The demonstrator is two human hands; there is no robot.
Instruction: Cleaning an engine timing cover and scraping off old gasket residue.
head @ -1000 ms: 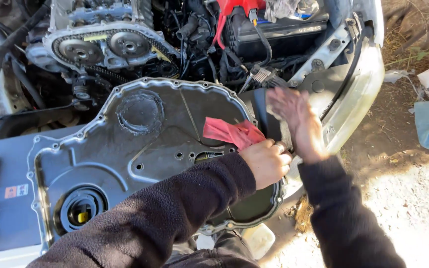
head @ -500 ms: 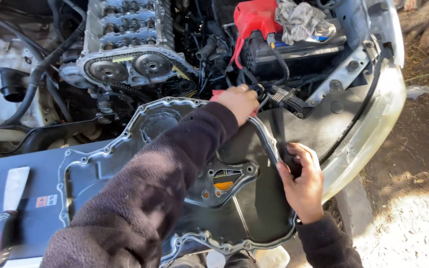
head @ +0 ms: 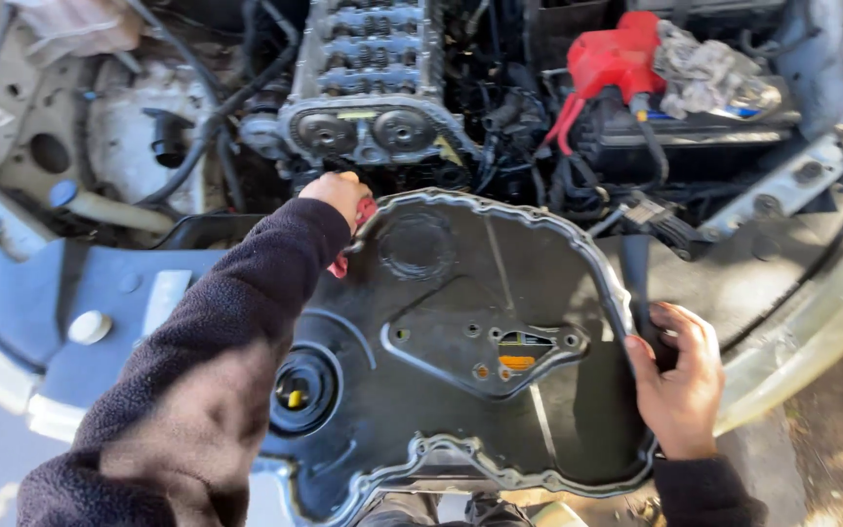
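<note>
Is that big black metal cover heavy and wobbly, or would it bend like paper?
The black cover probably stays stiff: it looks like thick cast metal with a ribbed, bolt-holed rim. It seems fairly heavy, since the right hand grips one edge while the left hand presses a red rag on another. Greasy patches might make it slippery.

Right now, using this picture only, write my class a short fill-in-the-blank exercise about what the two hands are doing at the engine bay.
1. The left hand presses a ____ rag against the cover's top rim.
2. The right hand grips the ____ edge of the large dark engine cover.
3. Two round ____ sit at the front of the engine, above the cover.

Missing words: red; right; gears
</note>
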